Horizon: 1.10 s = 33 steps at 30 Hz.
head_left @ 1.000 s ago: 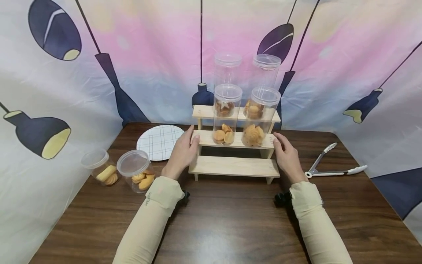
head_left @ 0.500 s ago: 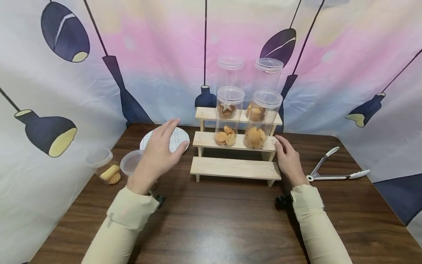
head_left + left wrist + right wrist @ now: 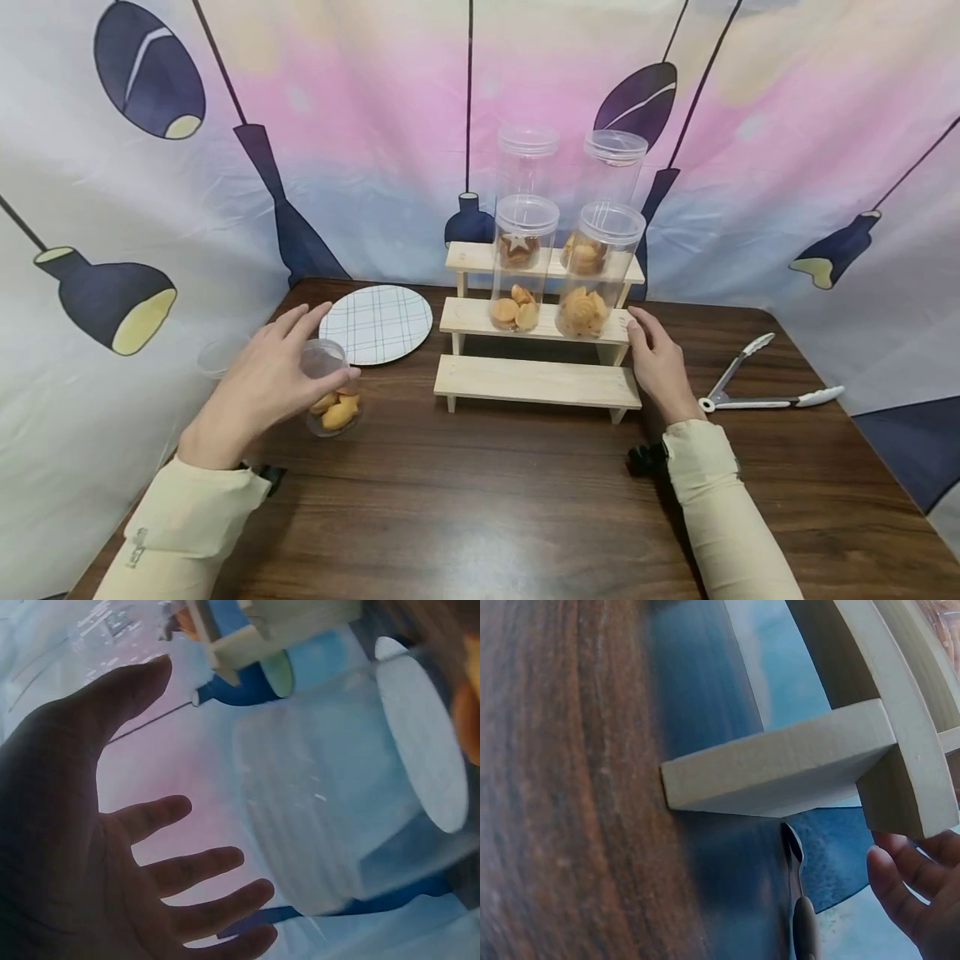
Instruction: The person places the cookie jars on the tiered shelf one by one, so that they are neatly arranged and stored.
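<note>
My left hand (image 3: 258, 387) hovers over the two low lidded cookie jars on the left, fingers spread. The nearer jar (image 3: 335, 414) shows yellow cookies; its clear lid end (image 3: 292, 817) is just beyond my fingertips in the left wrist view. Behind the hand, the other jar (image 3: 220, 356) is mostly hidden. My right hand (image 3: 660, 367) rests by the right end of a three-tier wooden stand (image 3: 536, 379), thumb and fingertips at the middle board's end. Tall clear cookie jars stand on the stand, including two on the middle tier (image 3: 465, 317).
A round checked plate (image 3: 378, 323) lies left of the stand, behind the nearer jar. White-tipped tongs (image 3: 753, 403) lie spread to the right. A printed cloth (image 3: 360, 167) hangs at the table's back. The dark wooden table (image 3: 487, 500) extends in front.
My left hand has let go of the stand's left end and swung left to above the low jars. The right hand has stayed at the stand's right end.
</note>
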### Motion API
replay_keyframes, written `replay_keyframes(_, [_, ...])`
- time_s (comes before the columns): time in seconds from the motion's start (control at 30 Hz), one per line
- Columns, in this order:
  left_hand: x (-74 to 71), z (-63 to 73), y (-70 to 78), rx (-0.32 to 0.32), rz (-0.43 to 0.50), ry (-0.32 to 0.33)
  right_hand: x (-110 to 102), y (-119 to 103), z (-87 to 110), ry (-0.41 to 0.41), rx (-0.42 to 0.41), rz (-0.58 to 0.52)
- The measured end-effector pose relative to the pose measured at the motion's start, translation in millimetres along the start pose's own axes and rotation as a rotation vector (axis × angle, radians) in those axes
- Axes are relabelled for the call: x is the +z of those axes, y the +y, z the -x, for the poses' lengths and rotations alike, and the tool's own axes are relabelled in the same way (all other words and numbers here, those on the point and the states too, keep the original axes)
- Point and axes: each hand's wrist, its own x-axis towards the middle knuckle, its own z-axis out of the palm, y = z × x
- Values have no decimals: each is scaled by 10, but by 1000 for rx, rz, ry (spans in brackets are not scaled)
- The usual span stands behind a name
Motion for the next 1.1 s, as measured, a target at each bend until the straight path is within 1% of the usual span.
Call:
replay_keyframes(0.07, [24,33,-32,-4,2,-13,-6,1,2,3,-3,-2])
replay_keyframes(0.2, [66,47,-53,-2,-19,-44,-12,10,2,8,-6,-4])
replay_keyframes(0.3, [91,46,-74,21,-54,-47,-6,15,-1,7,-8,-8])
replay_keyframes(0.4, [106,53,-100,27,-72,-50,-1,17,-5,7,-6,-13])
replay_keyframes(0.7, [160,89,-179,11,-57,-84,9,25,-5,-16,-2,-9])
replay_keyframes(1.1, [163,63,-193,23,-45,-76,13,14,0,-5,-1,-14])
